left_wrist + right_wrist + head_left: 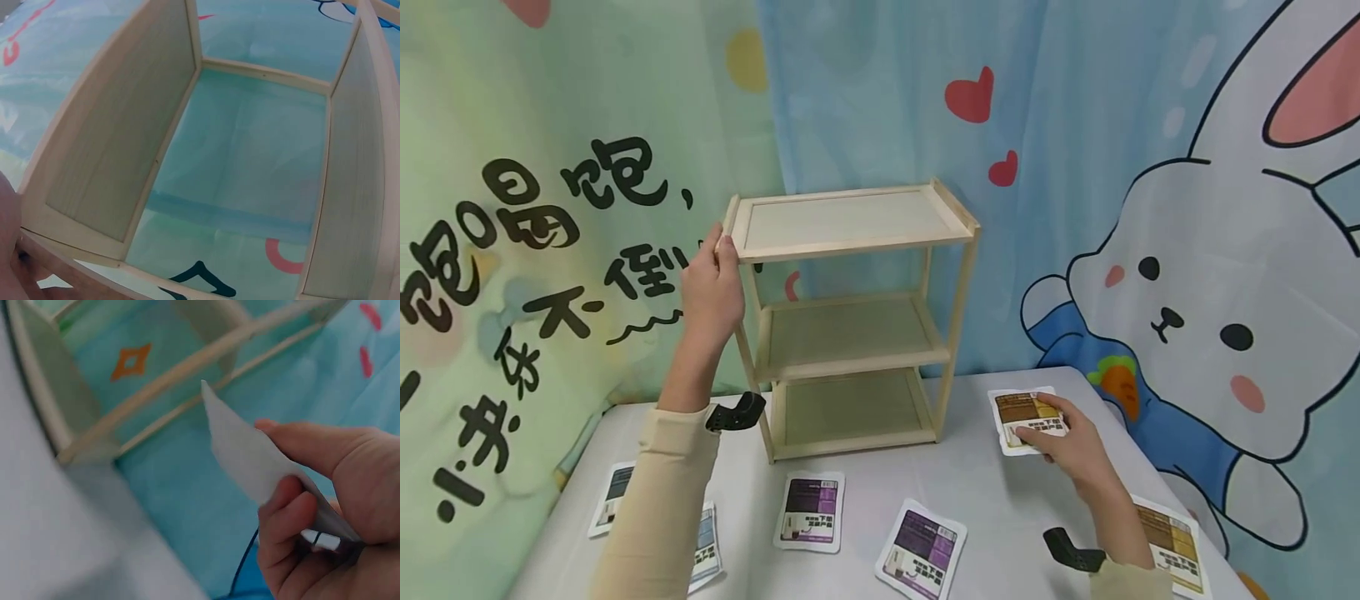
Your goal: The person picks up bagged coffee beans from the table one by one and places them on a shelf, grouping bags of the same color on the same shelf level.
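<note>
A three-tier pale wooden shelf rack (850, 218) stands toward the back of the table. At its upper left corner my left hand (713, 287) grips the end of the top shelf. Only a sliver of that hand shows in the left wrist view, beside the frame (75, 240). My right hand (1075, 450) pinches a flat packet with a brown and gold label (1021, 407), thumb on one face and fingers on the other. In the right wrist view the packet's plain white back (244, 450) shows, tilted, with the rack behind it.
Two purple-labelled packets (810, 510) (921, 550) lie at the table's front middle. A blue-labelled packet (706, 546) and a dark-labelled one (613, 492) are partly behind my left sleeve. Another gold-labelled packet (1176, 550) lies by my right wrist. A printed curtain (880, 100) hangs behind.
</note>
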Motion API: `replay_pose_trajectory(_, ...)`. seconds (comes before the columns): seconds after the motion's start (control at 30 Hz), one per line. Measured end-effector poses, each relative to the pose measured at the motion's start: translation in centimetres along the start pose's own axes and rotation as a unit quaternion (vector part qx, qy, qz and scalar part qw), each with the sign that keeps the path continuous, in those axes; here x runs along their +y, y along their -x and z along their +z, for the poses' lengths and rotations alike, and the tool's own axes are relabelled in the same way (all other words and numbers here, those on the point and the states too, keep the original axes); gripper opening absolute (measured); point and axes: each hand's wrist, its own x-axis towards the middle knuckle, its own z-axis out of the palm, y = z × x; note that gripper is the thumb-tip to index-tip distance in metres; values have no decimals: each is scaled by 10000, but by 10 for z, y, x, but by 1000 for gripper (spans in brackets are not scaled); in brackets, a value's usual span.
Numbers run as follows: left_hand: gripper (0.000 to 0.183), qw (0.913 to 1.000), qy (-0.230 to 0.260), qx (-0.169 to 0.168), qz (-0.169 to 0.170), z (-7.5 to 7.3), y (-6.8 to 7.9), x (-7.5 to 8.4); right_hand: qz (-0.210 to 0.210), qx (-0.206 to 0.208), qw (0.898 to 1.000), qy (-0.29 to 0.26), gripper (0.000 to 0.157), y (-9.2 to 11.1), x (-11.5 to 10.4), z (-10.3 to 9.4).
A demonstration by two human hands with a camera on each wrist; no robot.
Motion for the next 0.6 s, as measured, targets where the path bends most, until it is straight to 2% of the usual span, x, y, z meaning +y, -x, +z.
replay_pose_trajectory(0.2,54,9999,69,79,55,3,-2,-1,-248,363,9990,-96,83,14,-39,-2)
replay_pose_trajectory(0.33,54,9999,107,34,-61,5,0,-1,-329,459,9984,13,81,23,-60,-8)
replay_pose_trajectory(0.47,52,9999,121,114,-5,5,1,0,-412,502,9979,50,83,29,-82,-13)
replay_pose_trajectory(0.6,52,9998,67,179,60,2,1,0,-666,643,9957,5,82,33,-106,-16)
